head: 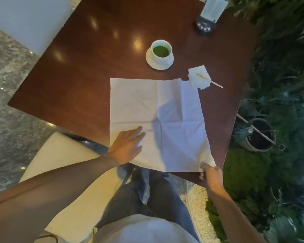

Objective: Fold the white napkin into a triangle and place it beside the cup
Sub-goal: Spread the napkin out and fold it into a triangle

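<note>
While white napkin lies spread flat on counter, near cup, you're at first fold. Left hand flat, fingers straight, pinning near edge. Right hand fingers pinching near-right corner. Next, likely: carry corner diagonally to far-left corner, align edges, crease.

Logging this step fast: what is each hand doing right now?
Left hand: open, fingers flat, pressing the white napkin onto the table.
Right hand: closed, pinching the napkin's near right corner.
</note>
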